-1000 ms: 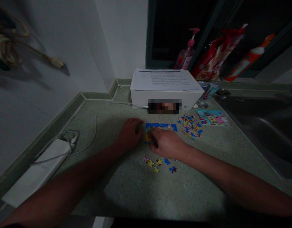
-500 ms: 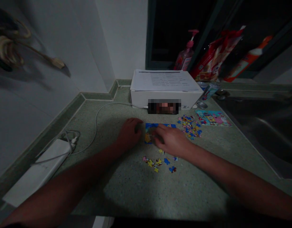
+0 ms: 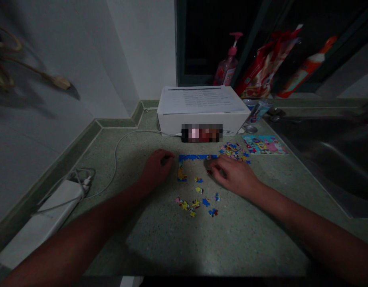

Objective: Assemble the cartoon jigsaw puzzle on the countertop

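Note:
Partly joined jigsaw pieces form a corner [image 3: 181, 169], with a blue row on top and a yellow and blue strip down the left. My left hand [image 3: 157, 169] rests on the counter just left of it, loosely curled with thumb and index finger apart and nothing in it. At the right end of the blue row is my right hand [image 3: 234, 173], its fingertips pinched on a small puzzle piece [image 3: 208, 172], mostly hidden. Several loose pieces [image 3: 196, 204] lie below the corner. A denser pile of pieces [image 3: 232, 149] sits behind my right hand, which covers part of it.
A colourful picture card [image 3: 264, 144] lies right of the pile, near the sink [image 3: 324, 155]. Behind stands a white box [image 3: 169, 122] with a blurred-out device [image 3: 202, 133] against it. A cable [image 3: 115, 155] runs to a white power strip [image 3: 43, 223] at left.
My right hand has moved right, from over the corner's left part to its right end, uncovering the blue row and a loose piece. My left hand stays beside the corner; the view has shifted slightly.

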{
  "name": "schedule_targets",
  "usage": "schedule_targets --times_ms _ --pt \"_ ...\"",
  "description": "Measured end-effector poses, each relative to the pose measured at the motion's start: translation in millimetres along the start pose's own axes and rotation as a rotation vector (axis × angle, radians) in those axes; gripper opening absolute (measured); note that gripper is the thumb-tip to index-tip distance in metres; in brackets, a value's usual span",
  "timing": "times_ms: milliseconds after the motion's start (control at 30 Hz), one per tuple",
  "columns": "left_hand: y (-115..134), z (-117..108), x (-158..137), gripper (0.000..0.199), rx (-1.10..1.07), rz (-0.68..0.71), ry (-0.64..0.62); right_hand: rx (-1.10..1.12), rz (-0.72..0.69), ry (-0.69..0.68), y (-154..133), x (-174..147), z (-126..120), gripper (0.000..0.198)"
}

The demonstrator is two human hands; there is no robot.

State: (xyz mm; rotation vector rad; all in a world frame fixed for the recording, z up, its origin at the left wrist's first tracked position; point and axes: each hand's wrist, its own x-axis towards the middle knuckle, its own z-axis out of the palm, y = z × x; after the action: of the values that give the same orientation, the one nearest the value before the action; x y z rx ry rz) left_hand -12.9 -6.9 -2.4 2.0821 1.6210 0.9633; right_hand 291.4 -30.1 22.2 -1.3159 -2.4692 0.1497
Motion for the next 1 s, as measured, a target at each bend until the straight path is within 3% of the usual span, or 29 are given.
schedule_targets --times_ms 200,800,1000 --pt "-0.2 0.8 0.8 0.011 0.0 -0.036 -0.015 0.035 -0.105 0.017 -7.0 -3.0 13.7 0.016" --pt "3.7 0.6 0.6 0.012 -0.008 -0.077 -0.039 0.099 -0.147 0.079 -7.5 -5.8 18.9 0.019" --pt "5.8 -0.1 0.5 0.013 -0.001 -0.08 -0.041 0.221 -0.348 0.053 -24.9 -9.7 8.7 0.013"
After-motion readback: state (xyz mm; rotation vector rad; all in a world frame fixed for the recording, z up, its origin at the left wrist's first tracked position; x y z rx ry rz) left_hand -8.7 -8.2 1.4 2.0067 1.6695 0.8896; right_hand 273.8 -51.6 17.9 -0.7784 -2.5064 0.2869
